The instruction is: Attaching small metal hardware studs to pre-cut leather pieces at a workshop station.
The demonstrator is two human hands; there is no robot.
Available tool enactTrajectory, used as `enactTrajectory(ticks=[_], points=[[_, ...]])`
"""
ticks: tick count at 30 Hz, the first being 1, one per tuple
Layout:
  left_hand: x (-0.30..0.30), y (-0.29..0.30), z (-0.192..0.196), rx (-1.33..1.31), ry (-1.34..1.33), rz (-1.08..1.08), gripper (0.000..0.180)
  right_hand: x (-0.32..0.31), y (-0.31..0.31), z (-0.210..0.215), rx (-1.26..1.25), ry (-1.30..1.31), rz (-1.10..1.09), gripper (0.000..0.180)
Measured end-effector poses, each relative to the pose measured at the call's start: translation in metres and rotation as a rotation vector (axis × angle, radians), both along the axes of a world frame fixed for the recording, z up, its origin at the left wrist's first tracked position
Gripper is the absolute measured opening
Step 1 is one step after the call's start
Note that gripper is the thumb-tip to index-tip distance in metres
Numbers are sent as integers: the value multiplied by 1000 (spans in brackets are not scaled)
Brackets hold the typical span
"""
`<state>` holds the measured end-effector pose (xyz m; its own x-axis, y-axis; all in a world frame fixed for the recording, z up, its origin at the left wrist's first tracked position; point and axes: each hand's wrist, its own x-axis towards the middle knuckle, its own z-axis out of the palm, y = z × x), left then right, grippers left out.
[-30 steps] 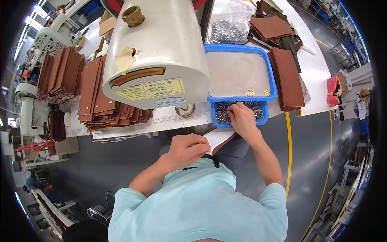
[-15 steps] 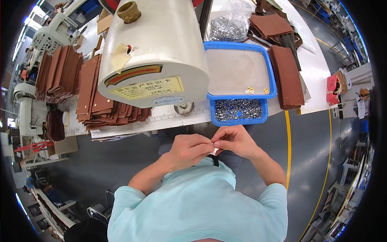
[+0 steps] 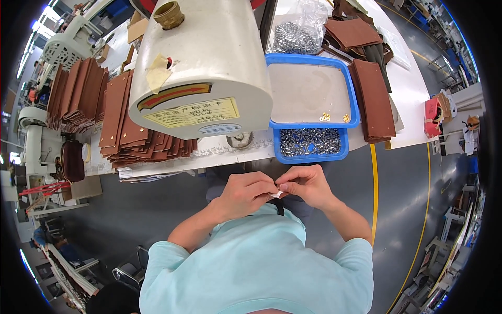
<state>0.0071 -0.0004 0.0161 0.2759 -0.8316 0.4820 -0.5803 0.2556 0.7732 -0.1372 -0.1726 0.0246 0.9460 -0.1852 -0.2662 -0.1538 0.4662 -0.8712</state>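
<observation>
In front of my body, short of the table edge, my left hand (image 3: 243, 192) and my right hand (image 3: 306, 184) meet fingertip to fingertip. Both are closed in a pinch around a small white piece (image 3: 277, 194), perhaps paper or tape. Most of it is hidden by the fingers, so its exact kind does not show. Just beyond my right hand sits a blue tray of small metal pieces (image 3: 310, 158). Behind that tray is a larger blue tray (image 3: 355, 99) with a few gold-coloured rings (image 3: 325, 116) on its pale bottom.
A large pale machine head (image 3: 209, 57) overhangs the table. Stacks of brown leather pieces (image 3: 116, 112) lie left of it; another brown stack (image 3: 372, 99) stands right of the trays. A clear bag of metal pieces (image 3: 295, 37) is at the back. A yellow line (image 3: 375, 188) crosses the floor.
The fingers have shifted slightly around the white piece, and my right hand is a touch lower. The trays and stacks stay where they were.
</observation>
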Motion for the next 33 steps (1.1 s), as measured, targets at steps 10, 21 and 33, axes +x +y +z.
enactTrajectory(ticks=[10, 21, 33], points=[[-5, 2, 2, 146, 190, 31, 17, -4, -2, 0, -605, -229, -33, 16], [-10, 7, 12, 353, 356, 70, 14, -3, 0, 5, -819, -320, -56, 27], [-7, 10, 14, 438, 406, 39, 15, -2, 6, -2, -774, -310, -65, 36]])
